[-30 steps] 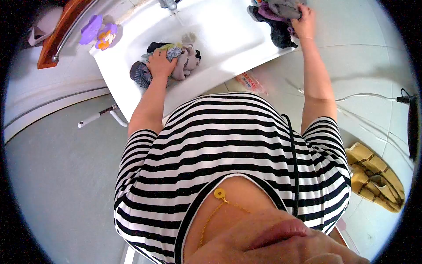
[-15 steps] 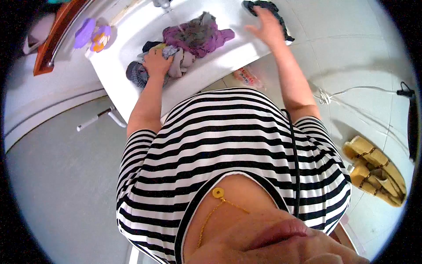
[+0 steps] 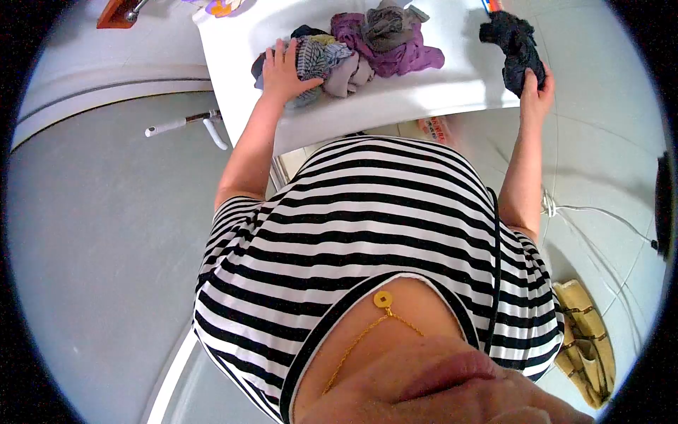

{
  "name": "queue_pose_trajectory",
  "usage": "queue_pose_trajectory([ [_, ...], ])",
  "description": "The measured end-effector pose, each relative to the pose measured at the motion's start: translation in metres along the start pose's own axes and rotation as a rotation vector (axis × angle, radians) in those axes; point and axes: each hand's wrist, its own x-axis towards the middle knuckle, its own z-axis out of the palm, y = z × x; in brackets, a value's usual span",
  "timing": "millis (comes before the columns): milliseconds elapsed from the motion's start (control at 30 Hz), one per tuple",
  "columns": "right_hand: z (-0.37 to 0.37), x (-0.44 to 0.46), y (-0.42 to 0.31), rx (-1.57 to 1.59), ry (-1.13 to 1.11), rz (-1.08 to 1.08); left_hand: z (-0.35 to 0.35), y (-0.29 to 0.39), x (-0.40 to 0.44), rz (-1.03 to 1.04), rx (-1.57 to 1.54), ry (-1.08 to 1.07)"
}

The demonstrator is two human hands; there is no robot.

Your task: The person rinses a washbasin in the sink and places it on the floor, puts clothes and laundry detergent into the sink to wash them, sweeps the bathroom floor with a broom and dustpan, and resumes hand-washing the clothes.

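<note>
In the head view my left hand (image 3: 282, 74) lies on a bundle of clothes at the left of the white sink (image 3: 424, 99), its fingers spread. Under and beside that hand are a grey-striped cloth (image 3: 321, 56) and a pale grey-pink cloth (image 3: 347, 76). A purple garment (image 3: 406, 60) lies to the right, with a dark grey cloth (image 3: 388, 27) bunched on it. My right hand (image 3: 538, 92), at the sink's right end, is closed on the lower end of a crumpled black cloth (image 3: 515, 46), thumb on top. Its far end reaches past the sink's edge.
A white-handled bar (image 3: 166, 128) juts out left of the sink. Under the front rim is a plastic packet with red print (image 3: 432, 129). White cables (image 3: 586, 208) run along the tiled wall at right, above tan slippers (image 3: 587, 339).
My right hand has gone from open above the black cloth to gripping it. My left hand stays on the clothes with its fingers more spread. The view has shifted, so the sink appears higher and further right.
</note>
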Motion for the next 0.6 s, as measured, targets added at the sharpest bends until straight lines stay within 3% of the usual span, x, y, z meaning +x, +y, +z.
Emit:
queue_pose_trajectory([
  [100, 0.023, -0.014, -0.015, -0.023, 0.009, -0.081, 0.007, 0.001, -0.007, -0.017, -0.043, -0.107],
  [167, 0.044, -0.014, -0.002, -0.344, -0.097, -0.275, 0.006, 0.024, 0.004, -0.014, -0.036, -0.142],
  [233, 0.070, -0.024, 0.018, -0.540, -0.305, -0.206, 0.000, 0.048, 0.013, -0.049, -0.096, -0.088],
  [267, 0.078, -0.030, 0.039, -0.699, -0.380, -0.154, 0.001, 0.058, 0.020, 0.044, -0.049, -0.008],
  [300, 0.082, -0.039, 0.027, -0.619, -0.378, -0.189, 0.003, 0.066, 0.027, 0.140, -0.004, 0.073],
  [367, 0.080, -0.060, -0.002, -0.541, -0.355, -0.377, 0.012, 0.082, 0.037, 0.228, -0.049, 0.006],
  [433, 0.060, -0.095, -0.021, -0.327, -0.542, -0.192, 0.030, 0.100, 0.054, 0.465, -0.092, 0.001],
  [467, 0.049, -0.113, -0.018, -0.388, -0.633, -0.133, 0.037, 0.111, 0.062, 0.510, -0.076, -0.016],
  [500, 0.040, -0.134, -0.009, -0.347, -0.570, -0.237, 0.045, 0.119, 0.071, 0.545, -0.089, -0.029],
  [600, 0.009, -0.200, 0.018, -0.305, -0.538, 0.073, 0.064, 0.149, 0.100, 0.676, 0.003, -0.084],
])
